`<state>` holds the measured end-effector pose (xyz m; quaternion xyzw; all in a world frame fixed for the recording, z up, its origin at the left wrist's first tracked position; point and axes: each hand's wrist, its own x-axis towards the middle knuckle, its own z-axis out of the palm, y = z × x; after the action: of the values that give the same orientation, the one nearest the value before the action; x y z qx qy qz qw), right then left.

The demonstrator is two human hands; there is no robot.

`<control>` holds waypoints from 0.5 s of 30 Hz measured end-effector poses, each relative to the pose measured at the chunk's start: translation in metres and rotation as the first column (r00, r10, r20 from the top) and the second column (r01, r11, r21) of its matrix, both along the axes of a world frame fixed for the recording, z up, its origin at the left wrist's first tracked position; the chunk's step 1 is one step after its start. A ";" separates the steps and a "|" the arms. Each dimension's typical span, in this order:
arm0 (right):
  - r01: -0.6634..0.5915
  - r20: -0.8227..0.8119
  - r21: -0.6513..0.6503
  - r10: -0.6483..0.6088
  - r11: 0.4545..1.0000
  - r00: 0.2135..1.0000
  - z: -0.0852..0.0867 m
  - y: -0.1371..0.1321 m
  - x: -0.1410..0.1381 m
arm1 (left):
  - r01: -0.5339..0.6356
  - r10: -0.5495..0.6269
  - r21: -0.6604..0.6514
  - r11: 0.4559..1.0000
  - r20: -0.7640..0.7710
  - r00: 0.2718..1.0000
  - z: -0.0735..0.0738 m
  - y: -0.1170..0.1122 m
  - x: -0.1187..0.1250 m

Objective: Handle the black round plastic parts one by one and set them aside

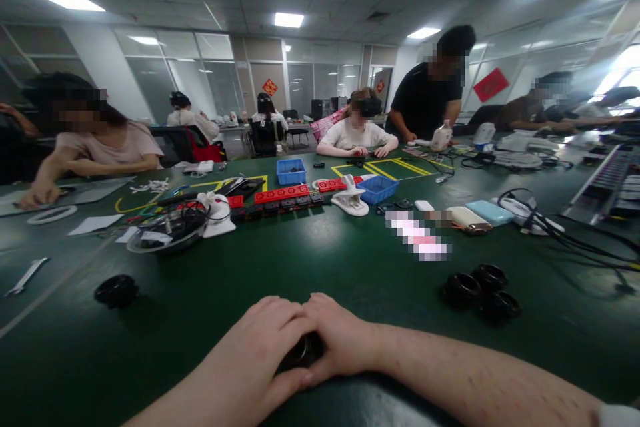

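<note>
Near the front edge of the green table, my left hand [263, 340] and my right hand [345, 333] are both wrapped round a black ring-shaped part [304, 350]. Only a glossy piece of it shows between my thumbs and fingers; the rest is covered. The fingertips of both hands meet at its far side. To the left stands a similar black ring-shaped part [117, 290]. A group of 3 more black ring-shaped parts [461, 289] sits on the right, each with an open middle.
Farther back are a metal bowl [165, 237] of cables, a red-and-black row of blocks [283, 195], a white clamp stand [350, 197] and blue bins [291, 172]. A wrench [29, 276] lies at left, black cables [575, 230] at right. Other people sit or stand around.
</note>
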<state>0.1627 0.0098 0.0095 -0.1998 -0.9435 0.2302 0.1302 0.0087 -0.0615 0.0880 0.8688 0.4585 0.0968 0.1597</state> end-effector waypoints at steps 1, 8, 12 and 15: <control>-0.005 0.004 0.007 0.005 1.000 1.000 0.000 0.000 0.000 | 0.062 -0.061 -0.016 0.998 0.022 0.998 0.003 0.000 -0.002; 0.060 0.036 0.035 -0.061 0.998 0.997 -0.003 0.001 0.002 | 0.166 -0.157 -0.148 0.975 0.075 0.985 -0.001 0.004 -0.002; 0.056 0.031 0.044 -0.057 0.997 0.998 -0.003 0.001 0.001 | 0.047 -0.052 -0.120 0.992 -0.042 0.998 -0.009 0.006 0.003; 0.051 0.036 0.061 -0.054 0.997 0.998 -0.003 0.001 0.000 | -0.058 0.054 -0.020 0.998 -0.179 0.982 -0.018 0.005 0.007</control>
<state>0.1628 0.0107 0.0069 -0.2248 -0.9466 0.1945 0.1243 0.0162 -0.0567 0.0699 0.8588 0.4963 0.0174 0.1260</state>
